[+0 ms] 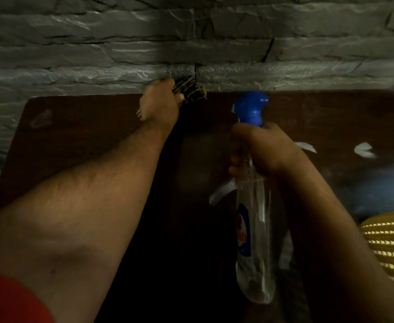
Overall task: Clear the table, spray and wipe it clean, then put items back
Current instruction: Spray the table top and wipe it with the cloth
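At worktop (79,141) far edge, left hand (160,101) fingers squeeze striped cloth (190,89); right hand (263,148) fingers wrap spray bottle (253,229) neck.

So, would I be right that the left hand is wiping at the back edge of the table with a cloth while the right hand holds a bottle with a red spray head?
Not quite: in the head view the spray head is blue. Otherwise yes: the left hand grips the cloth at the table back edge; the right hand holds the bottle.

Two bare forearms with dark hair reach into view; a red sleeve (7,299) covers the left upper arm at seven o'clock of the frame.
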The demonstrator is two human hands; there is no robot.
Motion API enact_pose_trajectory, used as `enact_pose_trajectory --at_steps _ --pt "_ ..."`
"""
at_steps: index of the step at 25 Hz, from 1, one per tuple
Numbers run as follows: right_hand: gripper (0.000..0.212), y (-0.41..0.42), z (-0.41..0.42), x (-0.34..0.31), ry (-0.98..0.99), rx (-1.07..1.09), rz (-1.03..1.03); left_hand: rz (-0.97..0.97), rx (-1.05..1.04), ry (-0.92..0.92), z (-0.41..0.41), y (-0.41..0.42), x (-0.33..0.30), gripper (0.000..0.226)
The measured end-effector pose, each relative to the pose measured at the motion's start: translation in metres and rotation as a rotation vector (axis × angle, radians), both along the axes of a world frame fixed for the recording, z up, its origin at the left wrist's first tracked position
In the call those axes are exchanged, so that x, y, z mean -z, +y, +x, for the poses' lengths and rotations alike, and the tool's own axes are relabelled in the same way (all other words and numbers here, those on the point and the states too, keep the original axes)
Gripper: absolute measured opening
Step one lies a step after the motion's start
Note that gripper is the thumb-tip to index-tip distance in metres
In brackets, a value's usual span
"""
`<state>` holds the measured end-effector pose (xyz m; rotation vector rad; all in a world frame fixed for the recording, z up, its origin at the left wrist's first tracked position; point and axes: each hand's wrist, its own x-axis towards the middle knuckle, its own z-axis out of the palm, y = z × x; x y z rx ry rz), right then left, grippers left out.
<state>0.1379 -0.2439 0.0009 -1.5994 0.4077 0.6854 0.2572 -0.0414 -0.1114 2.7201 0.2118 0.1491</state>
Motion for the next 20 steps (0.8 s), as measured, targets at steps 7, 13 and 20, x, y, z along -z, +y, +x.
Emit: enact_pose_trajectory --at_steps 7,13,20 --pt "0.016 -0.007 -0.03 -0.001 0.031 -0.055 0.03 -0.087 0.277 -0.053 -0.048 -0.044 0.011 0.03" --pt "0.016 -0.014 -0.049 0.002 0.082 0.037 0.091 0.011 0.048 -0.008 0.0 -0.045 -0.006 0.025" --pt "0.017 -0.018 -0.064 -0.001 0.083 0.051 0.059 0.025 0.193 -0.07 -0.049 -0.023 0.005 0.025"
